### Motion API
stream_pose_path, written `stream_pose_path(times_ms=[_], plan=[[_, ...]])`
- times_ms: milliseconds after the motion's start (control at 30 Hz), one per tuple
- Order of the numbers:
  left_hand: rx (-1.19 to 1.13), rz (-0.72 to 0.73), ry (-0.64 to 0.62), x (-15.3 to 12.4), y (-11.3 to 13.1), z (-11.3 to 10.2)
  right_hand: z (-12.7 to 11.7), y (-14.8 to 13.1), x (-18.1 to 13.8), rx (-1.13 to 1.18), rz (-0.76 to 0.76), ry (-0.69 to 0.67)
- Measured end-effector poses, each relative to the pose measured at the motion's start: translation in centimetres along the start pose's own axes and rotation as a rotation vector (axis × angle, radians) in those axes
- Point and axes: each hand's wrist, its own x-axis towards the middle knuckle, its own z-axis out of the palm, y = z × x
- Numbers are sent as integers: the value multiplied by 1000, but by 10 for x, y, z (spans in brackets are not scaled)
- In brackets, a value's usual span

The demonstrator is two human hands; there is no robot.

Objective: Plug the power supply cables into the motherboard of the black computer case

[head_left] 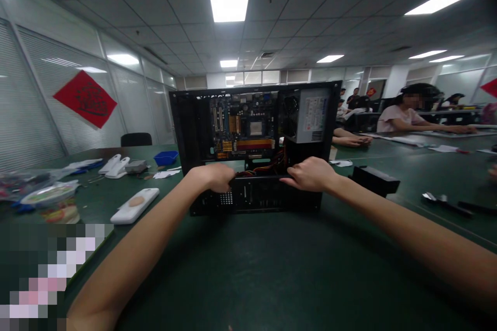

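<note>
An open black computer case (182, 129) stands in front of me on the green table, its inside facing me. Within it I see a motherboard (240, 126), a silver power supply (311, 116) at the upper right and a bundle of loose cables (274, 163) below. My left hand (219, 177) is closed over the case's lower rim, left of the middle. On the same rim, further right, my right hand (310, 173) grips with curled fingers. Parts of the cables are hidden behind the rim and hands.
A white device (134, 207), a blue tray (165, 158) and a plastic-covered food tub (58, 204) lie to the left. At the right are a black box-shaped part (375, 181) and dark tools (446, 204). Other people sit beyond, one with forearms on the table.
</note>
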Motion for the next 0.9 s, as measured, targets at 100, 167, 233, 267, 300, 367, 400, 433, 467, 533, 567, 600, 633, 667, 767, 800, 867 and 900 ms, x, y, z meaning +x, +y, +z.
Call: stream_pose_path(times_ms=[100, 167, 233, 267, 300, 367, 400, 433, 467, 533, 567, 600, 633, 667, 767, 800, 867, 900], plan=[[-9, 14, -34, -3, 1, -6, -8, 2, 2, 26, -28, -55], [-39, 35, -64, -1, 0, -11, -16, 3, 8, 62, -41, -96], [-81, 60, -95, 3, -3, -18, -25, 3, 18, 149, -40, -96], [-106, 73, -98, 6, -6, -22, -29, 1, 24, 208, -37, -78], [-135, 93, -89, 8, -9, -27, -34, -2, 32, 272, -41, -58], [-203, 137, -30, 10, -17, -39, -40, -11, 50, 399, -70, -32], [-237, 149, 17, 10, -22, -44, -41, -17, 60, 460, -93, -30], [-261, 146, 72, 9, -27, -49, -42, -23, 70, 521, -122, -34], [-279, 133, 129, 6, -32, -52, -43, -30, 79, 581, -151, -46], [-314, 122, 214, 0, -42, -56, -44, -41, 95, 666, -204, -105], [-338, 127, 227, -4, -47, -55, -44, -45, 101, 681, -223, -144], [-362, 137, 215, -8, -50, -54, -45, -48, 106, 682, -237, -179], [-385, 147, 190, -11, -53, -51, -47, -49, 110, 678, -248, -206], [-402, 155, 159, -13, -56, -49, -49, -49, 112, 678, -261, -221], [-407, 179, 110, -12, -59, -41, -60, -37, 109, 730, -295, -202], [-398, 195, 121, -10, -59, -39, -64, -31, 106, 768, -297, -190], [-379, 239, 170, -4, -56, -37, -75, -17, 97, 861, -271, -138], [-373, 266, 203, -1, -54, -37, -81, -10, 90, 905, -248, -94]])
